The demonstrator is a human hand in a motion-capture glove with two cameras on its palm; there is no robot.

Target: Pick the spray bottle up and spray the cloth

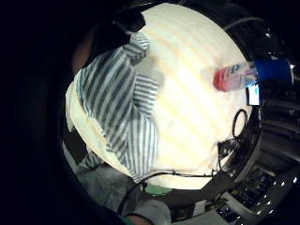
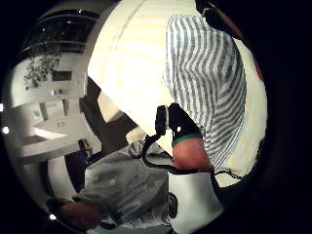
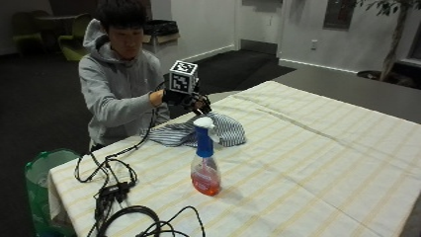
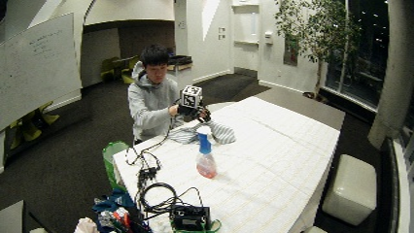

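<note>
spray bottle (image 3: 205, 160) stands upright on the striped tablecloth (image 3: 315, 163), untouched, with a white trigger head, a blue neck and reddish liquid in its lower body. taking this bottle as the landmark: the striped cloth (image 3: 197, 132) lies crumpled just behind it, toward the seated person, and the gloved right hand (image 3: 186, 100) hangs in the air above that cloth, on the far side of the bottle and well apart from it. a tangle of black cables (image 3: 118, 197) lies on the tablecloth to the bottle's near side, toward the table edge, where a green bin (image 3: 41, 182) stands.

from the little finger side palm view the bottle (image 1: 248, 74) shows lying off across the tablecloth, and the cloth (image 1: 123, 123) sits right under the palm, so the hand is over the cloth rather than the bottle. whether its fingers are spread or curled i cannot tell; nothing appears held in them.

judging by this, the pickup has not begun and the reach is the step in hand. the next move calls for carrying the hand forward from above the cloth to the bottle, closing round its blue neck with a finger free for the trigger, then lifting and turning the nozzle back toward the cloth.
</note>
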